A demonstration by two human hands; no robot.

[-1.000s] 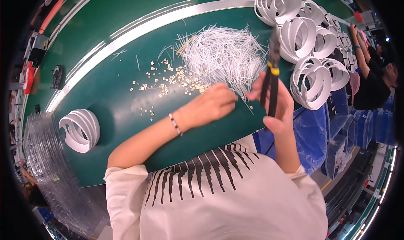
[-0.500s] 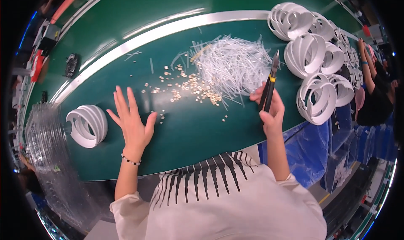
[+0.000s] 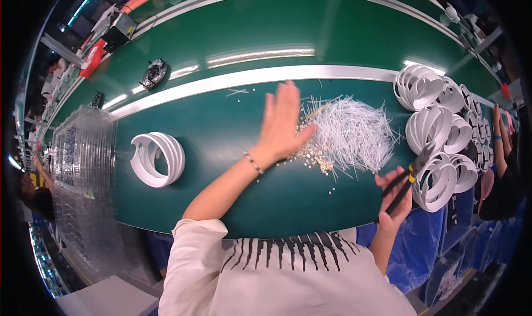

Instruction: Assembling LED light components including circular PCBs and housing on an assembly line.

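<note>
Green matting is covering a long workbench [image 3: 233, 205], with a silver rail [image 3: 221, 82] running along its length and a second green lane lying beyond it. On the near lane the person's left hand [image 3: 284, 122] is pressing flat on the mat with its fingers spread wide, holding nothing, its little-finger edge lying against a scatter of small pale cut bits [image 3: 313, 155] and the near fringe of a heap of thin white strips [image 3: 349, 133]. By the look of it, the hand is sweeping or gathering the loose bits toward the heap, so the step in hand seems to be tidying offcuts between cuts. The right hand [image 3: 394, 197] is hovering at the bench edge, its fingers closing around the dark handles of a pair of cutters [image 3: 409, 178] whose tip is pointing up toward the stacked white rings [image 3: 438, 144] on the right. A next move would probably call for the flat palm to drag gently so the tiny bits are not flicking off the mat, and for the cutter tip to keep away from the other wrist. A lone coil of white rings [image 3: 158, 159] is sitting well apart to the left, beside a stack of clear plastic trays [image 3: 83, 166]. Another person's forearm [image 3: 499, 144] is working at the far right edge.
</note>
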